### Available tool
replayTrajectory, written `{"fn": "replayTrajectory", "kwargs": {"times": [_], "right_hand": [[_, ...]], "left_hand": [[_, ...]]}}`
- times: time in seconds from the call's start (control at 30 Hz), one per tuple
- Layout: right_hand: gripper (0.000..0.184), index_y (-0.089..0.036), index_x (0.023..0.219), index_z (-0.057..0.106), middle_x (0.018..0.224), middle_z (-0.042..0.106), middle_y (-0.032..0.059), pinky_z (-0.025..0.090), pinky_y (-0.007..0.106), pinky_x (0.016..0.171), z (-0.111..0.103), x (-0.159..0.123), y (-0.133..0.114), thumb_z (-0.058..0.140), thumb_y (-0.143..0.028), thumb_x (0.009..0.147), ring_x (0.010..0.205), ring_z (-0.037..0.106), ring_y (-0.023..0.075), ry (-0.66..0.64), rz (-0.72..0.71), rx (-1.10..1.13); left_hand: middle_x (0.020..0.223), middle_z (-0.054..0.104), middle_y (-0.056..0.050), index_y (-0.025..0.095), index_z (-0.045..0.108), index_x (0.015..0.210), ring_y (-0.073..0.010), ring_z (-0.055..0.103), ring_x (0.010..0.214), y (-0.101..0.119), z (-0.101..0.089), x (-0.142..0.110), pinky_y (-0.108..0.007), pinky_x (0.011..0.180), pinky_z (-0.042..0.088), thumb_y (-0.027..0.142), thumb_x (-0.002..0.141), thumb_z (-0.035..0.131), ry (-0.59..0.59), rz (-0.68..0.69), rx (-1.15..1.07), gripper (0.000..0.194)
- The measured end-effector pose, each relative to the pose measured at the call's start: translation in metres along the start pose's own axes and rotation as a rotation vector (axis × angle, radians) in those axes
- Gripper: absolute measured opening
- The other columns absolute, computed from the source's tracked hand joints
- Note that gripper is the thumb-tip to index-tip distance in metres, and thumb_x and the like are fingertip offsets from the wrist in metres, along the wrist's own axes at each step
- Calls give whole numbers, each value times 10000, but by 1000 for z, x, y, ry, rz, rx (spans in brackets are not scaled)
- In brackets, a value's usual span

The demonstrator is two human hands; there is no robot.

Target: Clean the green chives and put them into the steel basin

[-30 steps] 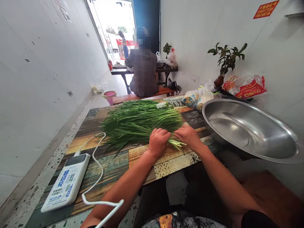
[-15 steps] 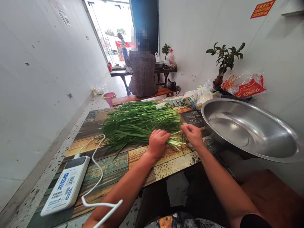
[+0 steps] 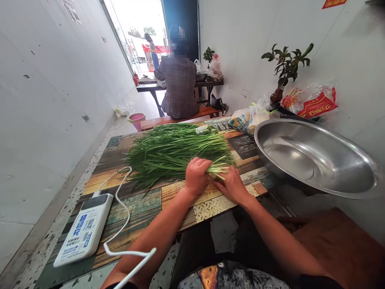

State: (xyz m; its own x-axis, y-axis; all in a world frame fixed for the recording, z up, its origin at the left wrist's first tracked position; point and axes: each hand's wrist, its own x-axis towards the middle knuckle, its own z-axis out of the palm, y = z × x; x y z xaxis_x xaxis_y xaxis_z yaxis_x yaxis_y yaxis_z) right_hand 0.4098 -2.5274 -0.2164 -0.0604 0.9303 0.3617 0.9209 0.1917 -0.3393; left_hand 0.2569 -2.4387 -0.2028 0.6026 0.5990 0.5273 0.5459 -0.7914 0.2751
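A large heap of long green garlic chives (image 3: pixel 174 148) lies across the table, pale stem ends to the right. My left hand (image 3: pixel 197 174) is closed around a bunch of them at the heap's near edge. The white stem ends (image 3: pixel 219 169) stick out of that fist to the right. My right hand (image 3: pixel 233 184) is at these ends, its fingers curled round their tips and its thumb below; the fingertips are partly hidden. A pale wrapped bundle (image 3: pixel 202 129) rests on top of the heap at the back.
Right of the heap stands a wide steel basin (image 3: pixel 300 160). Behind it are plastic bags (image 3: pixel 249 118) and a potted plant (image 3: pixel 282 74). At left a white power bank (image 3: pixel 84 228) lies with its cable (image 3: pixel 126 216). A person (image 3: pixel 179 84) sits at another table ahead.
My right hand has moved left and down from beside the heap to the stem ends, its pinch now a wider curl. My left hand keeps its hold. The view has tilted slightly down.
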Motion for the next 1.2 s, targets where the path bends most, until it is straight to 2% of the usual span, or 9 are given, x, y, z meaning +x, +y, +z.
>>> {"fn": "replayTrajectory", "kwargs": {"times": [0.13, 0.23, 0.33, 0.43, 0.53, 0.73, 0.83, 0.93, 1.2], "right_hand": [[194, -187, 811, 661, 791, 636, 44, 400, 283, 686, -8, 5, 9, 503, -276, 882, 752, 538, 172, 76, 111, 268], [226, -188, 750, 634, 657, 592, -6, 367, 248, 577, -18, 12, 17, 514, -339, 869, 608, 504, 132, 84, 195, 456], [186, -184, 729, 630, 677, 616, -7, 380, 244, 600, -20, 16, 18, 537, -309, 830, 639, 534, 132, 94, 204, 516], [184, -179, 729, 644, 708, 644, 5, 400, 249, 621, -17, 19, 17, 562, -325, 806, 667, 556, 137, 129, 233, 599], [234, -177, 713, 647, 632, 610, -6, 391, 246, 553, -16, 21, 23, 621, -404, 763, 579, 514, 122, 174, 350, 760], [384, -172, 676, 628, 553, 552, -15, 401, 231, 481, -20, 22, 41, 624, -552, 729, 489, 473, 92, 449, 578, 1095], [448, -166, 802, 677, 638, 614, 14, 423, 235, 487, -18, 20, 38, 555, -596, 770, 518, 512, 102, 291, 563, 1113], [356, -175, 827, 695, 662, 635, 3, 418, 230, 493, -12, 19, 30, 641, -512, 728, 534, 520, 105, 151, 500, 1040], [185, -181, 730, 736, 717, 714, 17, 478, 268, 651, -14, 24, 24, 676, -352, 693, 670, 619, 150, 57, 350, 910]], "left_hand": [[922, 704, -30, 212, 635, 934, -206, 574, 964, 1, -3, 1, -351, 866, 369, 113, 795, 514, 13, -2, -18, 209], [899, 701, -27, 204, 610, 958, -186, 605, 894, 1, -2, 1, -336, 844, 373, 115, 795, 503, -89, 21, -50, 215], [858, 691, -28, 199, 595, 991, -185, 603, 802, 2, 0, 1, -319, 771, 386, 151, 810, 514, -169, 47, -44, 204], [877, 691, -40, 197, 599, 994, -196, 597, 821, 3, 2, 1, -326, 770, 384, 177, 822, 536, -160, 80, -31, 185], [884, 693, -43, 191, 603, 975, -196, 592, 833, 3, 2, 0, -334, 786, 388, 140, 822, 519, -148, 79, -39, 182], [921, 697, -41, 196, 600, 979, -200, 585, 848, 2, 3, -1, -339, 783, 394, 99, 793, 501, -94, 64, -41, 232], [875, 693, -46, 195, 611, 956, -201, 581, 820, 2, 4, -2, -344, 764, 384, 135, 835, 483, -39, 80, 0, 187], [866, 696, -44, 194, 616, 957, -198, 578, 806, 2, 4, -2, -342, 755, 376, 168, 859, 483, -13, 101, 10, 168], [954, 712, -46, 213, 621, 1114, -192, 598, 822, -2, 7, -4, -331, 737, 387, 261, 882, 514, -61, 199, -29, 259]]}}
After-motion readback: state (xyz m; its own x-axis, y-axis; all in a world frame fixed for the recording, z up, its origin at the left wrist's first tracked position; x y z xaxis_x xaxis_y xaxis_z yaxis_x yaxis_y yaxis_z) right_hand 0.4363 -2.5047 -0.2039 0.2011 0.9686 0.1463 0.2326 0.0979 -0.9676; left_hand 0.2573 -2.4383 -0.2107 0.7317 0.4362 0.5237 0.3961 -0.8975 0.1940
